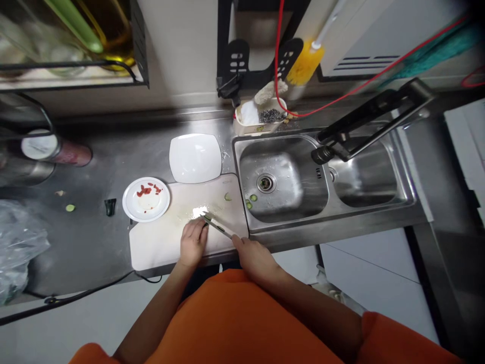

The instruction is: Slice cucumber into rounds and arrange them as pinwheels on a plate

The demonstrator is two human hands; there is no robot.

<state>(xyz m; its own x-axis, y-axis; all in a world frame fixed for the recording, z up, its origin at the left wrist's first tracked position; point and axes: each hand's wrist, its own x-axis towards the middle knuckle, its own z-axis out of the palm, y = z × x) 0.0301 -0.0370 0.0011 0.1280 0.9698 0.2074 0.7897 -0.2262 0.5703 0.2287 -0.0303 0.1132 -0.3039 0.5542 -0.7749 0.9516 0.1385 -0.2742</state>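
Observation:
My right hand (255,257) is wrapped around the handle of a kitchen knife (220,227), whose blade points up and left over the white cutting board (151,247). Beside the blade's tip, my left hand (194,241) rests on the board with its fingers curled together. A bit of dark green shows at those fingertips, apparently a piece of cucumber, mostly hidden by the fingers and blade. One thin cucumber slice (228,196) lies near the board's right edge. A round white plate (127,202) with red chopped pieces (146,190) overlaps the board's upper left corner.
A square white dish (195,157) stands behind the board. To the right is a double sink (291,202), with cucumber slices (253,197) in its left basin and a black faucet (322,154) above. Leftward lie a dark green end piece (110,207) and a plastic bag (20,242).

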